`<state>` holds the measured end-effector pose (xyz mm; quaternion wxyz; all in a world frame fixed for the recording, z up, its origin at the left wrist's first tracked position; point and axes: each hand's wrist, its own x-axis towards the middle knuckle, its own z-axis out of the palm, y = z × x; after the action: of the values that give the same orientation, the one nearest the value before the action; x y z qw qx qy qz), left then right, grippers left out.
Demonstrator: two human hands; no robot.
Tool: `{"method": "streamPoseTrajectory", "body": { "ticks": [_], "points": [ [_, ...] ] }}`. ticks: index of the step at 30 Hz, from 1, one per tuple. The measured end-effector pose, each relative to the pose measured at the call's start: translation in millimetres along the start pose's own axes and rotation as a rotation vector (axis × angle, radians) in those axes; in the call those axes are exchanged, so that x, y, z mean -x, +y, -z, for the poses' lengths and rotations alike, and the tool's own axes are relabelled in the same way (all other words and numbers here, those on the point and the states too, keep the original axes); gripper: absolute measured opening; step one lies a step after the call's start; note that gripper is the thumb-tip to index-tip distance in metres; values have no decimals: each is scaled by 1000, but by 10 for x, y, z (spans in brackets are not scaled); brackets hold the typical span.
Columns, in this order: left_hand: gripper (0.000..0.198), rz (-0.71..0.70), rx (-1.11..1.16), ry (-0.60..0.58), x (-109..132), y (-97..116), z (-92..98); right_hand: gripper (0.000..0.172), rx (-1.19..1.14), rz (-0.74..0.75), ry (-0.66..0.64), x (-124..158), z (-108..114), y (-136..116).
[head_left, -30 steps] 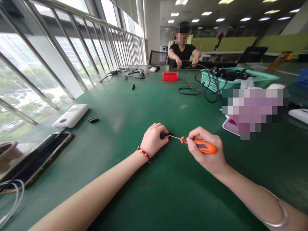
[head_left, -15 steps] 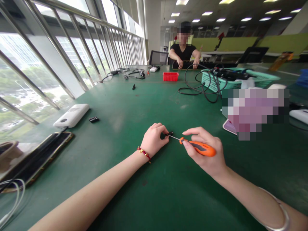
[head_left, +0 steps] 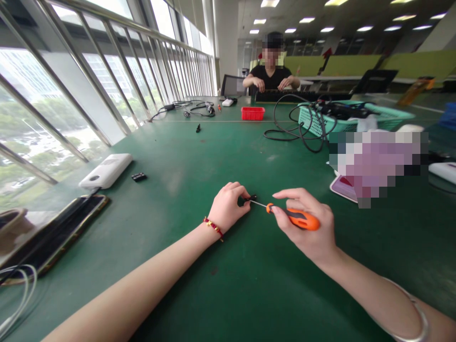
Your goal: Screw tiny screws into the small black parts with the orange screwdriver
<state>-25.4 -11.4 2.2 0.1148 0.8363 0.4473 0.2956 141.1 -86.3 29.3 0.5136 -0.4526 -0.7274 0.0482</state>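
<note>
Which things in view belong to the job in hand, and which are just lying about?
In the job:
small black part, pinched in the left hand
orange screwdriver, held in the right hand, shaft pointing at that part

Apparently just lying about:
white device
black piece beside it
red tray
turquoise basket

A narrow red cord bracelet (head_left: 213, 227) circles the wrist behind the left hand (head_left: 226, 205), strung with small gold-coloured beads (head_left: 216, 230) and a larger gold-coloured charm (head_left: 209, 223); a short loose end (head_left: 221, 239) sticks out below. On the bare right forearm (head_left: 366, 282), well up from the right hand (head_left: 315, 240), sits a smooth, shiny silver-coloured bangle (head_left: 423, 318).
</note>
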Motion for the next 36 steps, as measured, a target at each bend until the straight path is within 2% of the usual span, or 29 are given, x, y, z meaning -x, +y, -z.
{"method": "streamPoseTrajectory", "body": {
  "ticks": [1,4,7,8,12,13,14,18,20,22,25,26,27,32,34,36],
  "points": [
    [4,1,0,0,1,1,1,19,-18,8,28,-4,-5,5],
    [4,2,-8,-3,3,6,2,43,-108,53,105,-14,-31,35],
    [4,0,-16,-2,4,7,1,58,-142,28,96,-13,-37,47],
    [4,-1,-17,1,4,7,0,56,-138,1,74,-9,-30,41],
    [3,-4,-16,6,3,4,0,19,-78,-20,-34,5,4,6],
    [3,-3,-16,5,2,4,0,16,-69,-9,-33,6,5,4],
    [3,-3,-17,4,2,5,1,20,-71,9,-13,5,1,7],
    [3,-9,-23,3,1,8,4,51,-129,65,110,-8,-33,42],
    [3,-9,-27,6,-1,9,4,59,-127,47,103,-12,-37,49],
    [3,-5,-30,7,-3,9,2,54,-87,21,52,-8,-24,40],
    [3,0,-25,6,-4,8,-2,28,-19,34,-43,5,-1,17],
    [3,0,-23,7,-3,7,-3,25,-18,41,-46,9,0,13],
    [3,0,-22,8,-2,7,-4,26,-33,51,-28,11,-3,13],
    [2,-7,-31,6,1,8,-5,60,-128,48,93,-2,-37,35],
    [3,-6,-32,8,-1,8,-4,57,-90,15,51,-4,-30,30],
    [3,-4,-29,10,-3,6,-2,39,-37,10,-15,1,-14,17]
  ]
}}
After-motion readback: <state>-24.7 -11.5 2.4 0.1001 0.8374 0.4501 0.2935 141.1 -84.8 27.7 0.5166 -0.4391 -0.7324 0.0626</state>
